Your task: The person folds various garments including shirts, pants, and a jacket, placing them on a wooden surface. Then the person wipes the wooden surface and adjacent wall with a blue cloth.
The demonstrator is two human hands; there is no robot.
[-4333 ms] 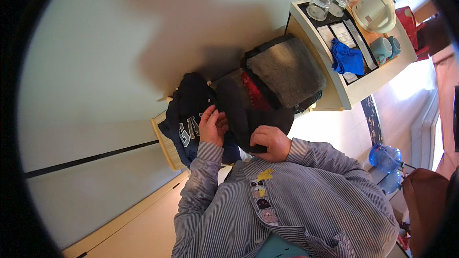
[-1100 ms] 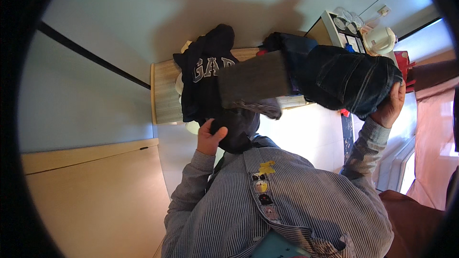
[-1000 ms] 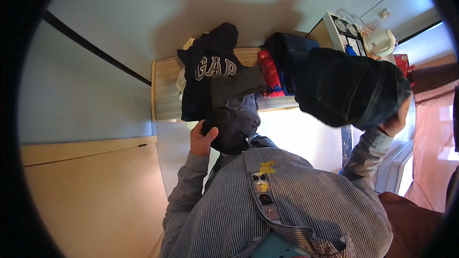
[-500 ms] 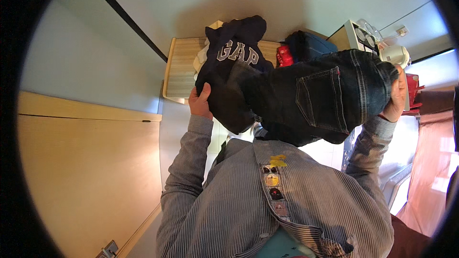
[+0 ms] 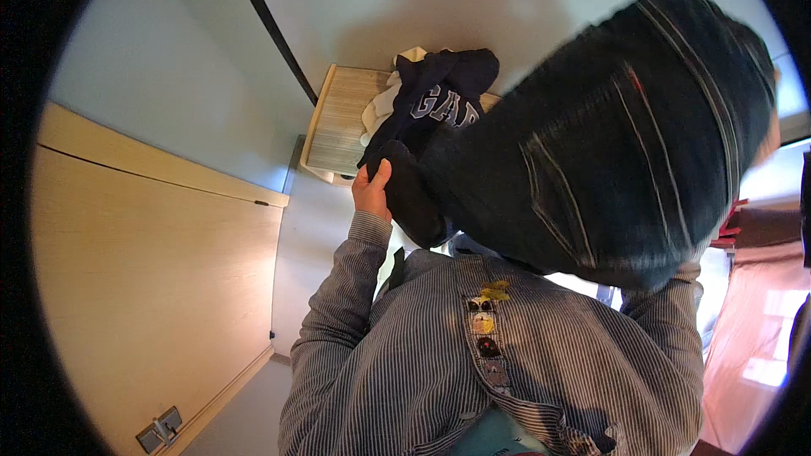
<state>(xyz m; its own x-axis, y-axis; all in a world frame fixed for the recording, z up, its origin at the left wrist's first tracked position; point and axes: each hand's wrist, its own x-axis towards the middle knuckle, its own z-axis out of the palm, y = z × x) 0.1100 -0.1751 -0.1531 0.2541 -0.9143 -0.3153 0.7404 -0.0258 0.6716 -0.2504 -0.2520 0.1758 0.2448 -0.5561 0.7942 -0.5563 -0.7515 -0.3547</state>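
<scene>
Dark denim jeans [image 5: 608, 169], thick and pale-stitched, suspended right of crumpled navy sweatshirt [image 5: 456, 76] on wood-grained bench [image 5: 348, 114]. Soft black cloth [image 5: 410, 196] at the jeans' left end, pinched between left hand [image 5: 372, 190]'s thumb and fingers. Right hand [image 5: 769, 143] blurred, mostly hidden behind waistband; cannot tell finger grip. Lifted higher than before; red cloth and kettle no longer visible.
</scene>
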